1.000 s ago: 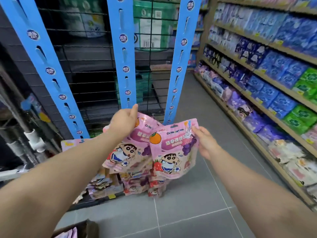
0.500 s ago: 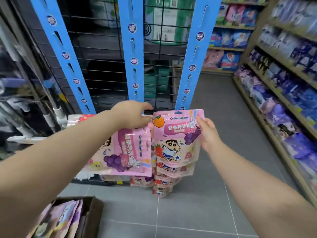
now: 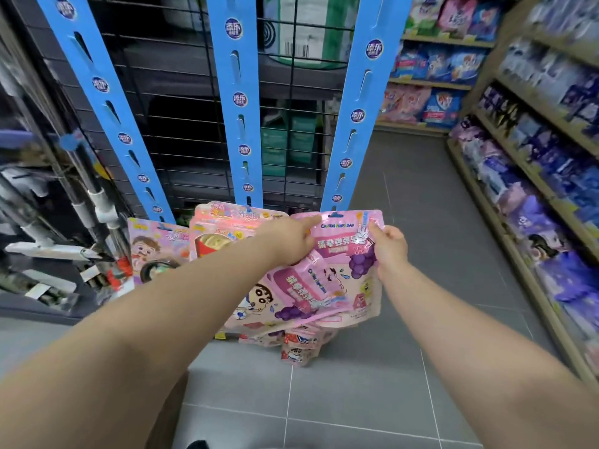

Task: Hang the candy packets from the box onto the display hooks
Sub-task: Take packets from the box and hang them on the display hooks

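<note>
A: Right hand (image 3: 387,246) pinches the upper right corner of a pink cartoon-printed candy packet (image 3: 343,247); left hand (image 3: 291,239) grips a spare pink packet (image 3: 304,286) while its fingertip presses the first one's top edge.

B: What has changed?

A: Half a second ago the packet hung lower; now its hang hole sits at the foot of the right-hand blue slotted display strip (image 3: 356,115), just above packets already hanging there (image 3: 298,348).

B: Meaning?

A: It looks about to be hooked; whether it has caught, I cannot tell. The box is out of frame.
</note>
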